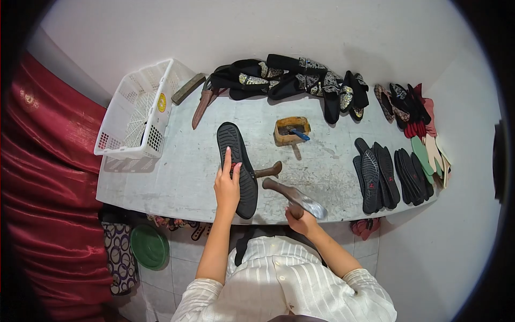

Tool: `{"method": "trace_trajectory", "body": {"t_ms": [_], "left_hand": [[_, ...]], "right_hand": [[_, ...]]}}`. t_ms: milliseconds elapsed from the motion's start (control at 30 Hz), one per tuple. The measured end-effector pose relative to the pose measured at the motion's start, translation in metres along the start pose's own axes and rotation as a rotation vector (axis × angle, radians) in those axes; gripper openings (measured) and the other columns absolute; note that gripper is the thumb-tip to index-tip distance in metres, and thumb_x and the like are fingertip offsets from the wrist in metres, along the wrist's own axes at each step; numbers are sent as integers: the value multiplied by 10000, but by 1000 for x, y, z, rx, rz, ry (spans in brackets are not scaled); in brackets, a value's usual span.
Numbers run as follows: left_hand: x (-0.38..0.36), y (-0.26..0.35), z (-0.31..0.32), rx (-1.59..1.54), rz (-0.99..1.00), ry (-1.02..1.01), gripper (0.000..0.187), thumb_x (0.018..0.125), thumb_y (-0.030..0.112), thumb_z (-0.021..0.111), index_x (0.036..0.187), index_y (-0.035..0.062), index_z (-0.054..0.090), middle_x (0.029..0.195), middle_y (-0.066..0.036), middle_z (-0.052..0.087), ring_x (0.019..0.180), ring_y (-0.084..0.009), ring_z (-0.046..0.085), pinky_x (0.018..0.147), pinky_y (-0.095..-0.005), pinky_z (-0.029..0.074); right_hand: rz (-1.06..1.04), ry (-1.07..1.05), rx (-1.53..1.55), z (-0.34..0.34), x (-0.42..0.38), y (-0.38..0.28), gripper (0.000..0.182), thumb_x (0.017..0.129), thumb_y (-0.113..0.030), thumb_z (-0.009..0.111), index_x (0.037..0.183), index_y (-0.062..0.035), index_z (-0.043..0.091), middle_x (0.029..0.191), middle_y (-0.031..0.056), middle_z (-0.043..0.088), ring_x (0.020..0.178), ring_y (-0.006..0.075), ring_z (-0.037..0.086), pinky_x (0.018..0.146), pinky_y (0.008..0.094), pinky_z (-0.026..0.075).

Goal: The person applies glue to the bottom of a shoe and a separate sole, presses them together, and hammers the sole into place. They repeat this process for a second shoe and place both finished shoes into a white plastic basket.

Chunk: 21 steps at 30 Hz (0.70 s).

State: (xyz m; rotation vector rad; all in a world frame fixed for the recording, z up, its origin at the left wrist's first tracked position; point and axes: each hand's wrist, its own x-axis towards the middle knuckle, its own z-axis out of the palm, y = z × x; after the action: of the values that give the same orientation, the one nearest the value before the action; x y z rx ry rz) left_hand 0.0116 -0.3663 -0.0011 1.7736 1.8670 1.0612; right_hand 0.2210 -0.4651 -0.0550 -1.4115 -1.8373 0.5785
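A black shoe [236, 177] is upside down over the table, its ridged sole facing up. My left hand [227, 185] is on the sole, fingers laid along it and holding it steady. From beneath the shoe's right side sticks out a worn brown metal piece [270, 170], probably a shoe anvil; its rest is hidden. My right hand [302, 221] is closed around the handle of a hammer [295, 196], close to the table's front edge. The hammer's long metal head lies to the right of the shoe, apart from it.
Behind are a glue box [284, 140] with a blue-handled brush, finished black shoes [292, 80], scissors [206, 99] and a dark bar [189, 88]. A white basket [154, 140] is left; black soles [370, 180] and coloured insoles [422, 155] are right. A green tub [150, 247] stands below.
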Motion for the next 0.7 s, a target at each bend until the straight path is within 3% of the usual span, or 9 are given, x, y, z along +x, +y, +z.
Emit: {"method": "trace_trajectory", "body": {"t_ms": [67,133,200,267,400,500,700], "left_hand": [[1,-1,1,-22,22,9,507,930,282,531,1410,243,371,847,-187,579,767,-346,592,689,-415,471],[0,-3,1,-39,36,24,507,931,283,531,1410,242,370,850,-190,579,769,-347,592,693,-415,471],[1,-5,0,-33,34,10,512,927,280,536,1410,240,370,852,-194,578,776,-351,590,700,-417,472],[4,-4,-1,-28,29,1,515,924,278,541,1409,239,371,850,-196,578,774,-354,590,696,-417,472],[3,-4,-2,-47,19,-19,518,920,276,548,1406,240,376,844,-200,576,769,-363,588,686,-420,472],[-2,6,-3,142,-45,-41,519,921,289,545,1408,241,372,847,-201,573,774,-367,588,689,-424,471],[2,-5,0,-13,25,-10,516,920,297,543,1405,239,374,865,-197,569,769,-368,593,673,-433,476]], "right_hand": [[31,10,107,-3,-2,-4,237,683,-90,608,916,-49,598,698,183,622,673,406,602,603,419,487],[172,-206,60,-17,14,-28,233,676,-81,610,906,-51,595,692,160,625,651,391,603,597,406,486],[179,-228,66,-22,17,-37,260,668,-71,611,926,-50,582,698,169,623,653,389,604,604,423,487],[-29,-115,185,-31,17,-43,316,662,-71,609,976,-64,576,717,196,620,665,399,605,608,442,491],[-44,-155,205,-31,16,-38,357,660,-70,601,1016,-76,569,712,202,614,652,402,603,600,454,492],[51,-349,-80,-23,27,-42,321,639,-88,615,956,-120,571,653,168,600,603,365,603,547,434,488],[-76,-396,26,-40,23,-51,359,617,-111,634,971,-139,581,653,155,607,609,352,609,544,430,489]]}}
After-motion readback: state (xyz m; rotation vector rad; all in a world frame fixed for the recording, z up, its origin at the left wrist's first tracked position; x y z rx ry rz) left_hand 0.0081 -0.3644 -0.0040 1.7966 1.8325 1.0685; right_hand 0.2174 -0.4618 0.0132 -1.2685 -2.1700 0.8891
